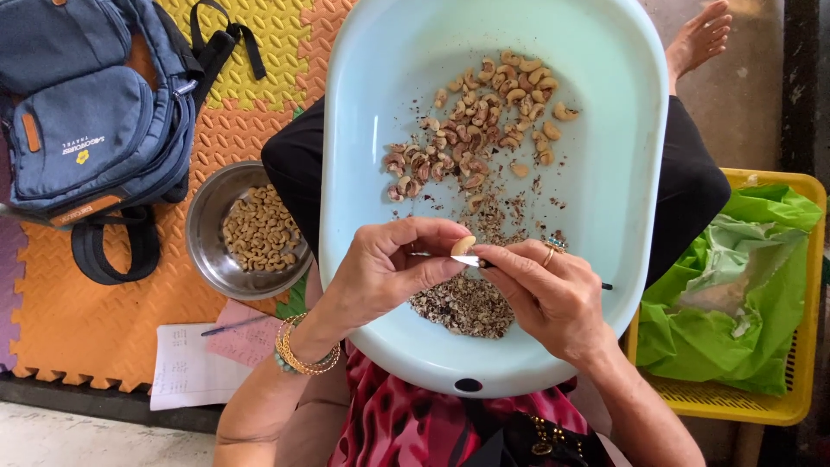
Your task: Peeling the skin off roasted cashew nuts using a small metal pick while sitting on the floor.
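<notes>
A pale blue plastic tub [622, 173] rests on my lap. Cashew nuts with skins [475, 130] lie scattered at its far part, and a heap of brown skin flakes [467, 307] sits near me. My left hand [380, 272] pinches one pale cashew [462, 246] between thumb and fingers. My right hand [553, 290], wearing a ring, holds a small knife [471, 260] with its blade against that nut; the dark handle end shows past my fingers.
A steel bowl [207, 251] of peeled cashews stands on the orange foam mat to my left. A blue backpack [86, 112] lies beyond it. Papers and a pen [194, 363] lie near. A yellow basket [778, 406] lined with a green bag sits at right.
</notes>
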